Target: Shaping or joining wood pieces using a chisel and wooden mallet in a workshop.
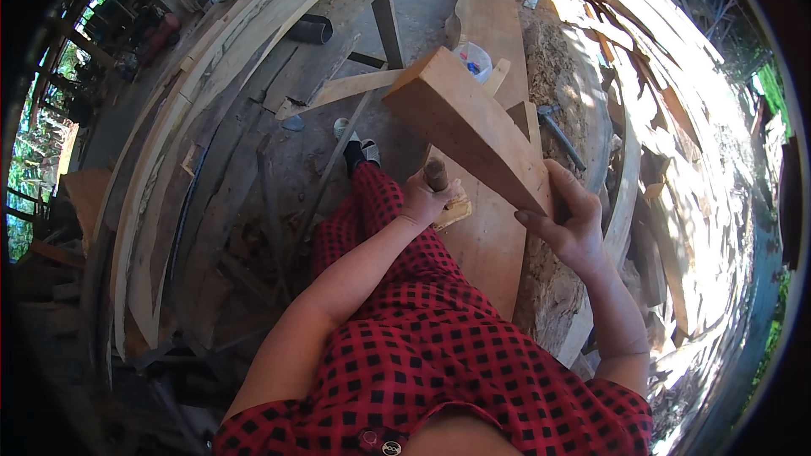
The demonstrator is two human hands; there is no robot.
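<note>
Fingers (568, 186) clamp a wooden block (473, 127) in right hand (581, 224), a handle (436, 174) in left hand (420, 203); shirt badge (390, 448) illegible.

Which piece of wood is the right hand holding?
The thick, squared wooden block, gripped at its near end by the right hand. The broad, flat plank seen behind it is out of that hand's grip.

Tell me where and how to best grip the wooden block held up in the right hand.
Probably grip the wooden block by its uncovered upper-left end, coming from the left, fingers across opposite long sides. The right hand occupies the lower-right end, and the block's straight, flat sides should suit a squeeze.
</note>
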